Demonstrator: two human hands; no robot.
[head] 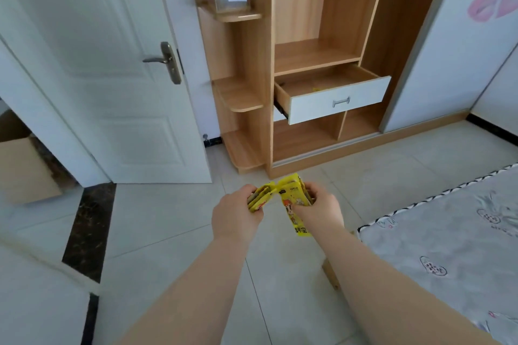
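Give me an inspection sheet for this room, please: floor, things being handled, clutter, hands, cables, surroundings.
Surface: pale tiled floor with a dark strip.
Job's things: yellow packets, bunched between both hands; one hangs down.
Clutter: cardboard box past the door.
Hands: left hand grips the left bunch; right hand grips the right.
Cables: nothing seen.
Surroundings: white door, wooden shelf unit with its drawer pulled open, patterned mattress on the right.

bright bedroom with a wooden wardrobe [314, 54]
white door [112, 78] at left, one drawer [311, 108] pulled out, pale floor tiles [168, 218].
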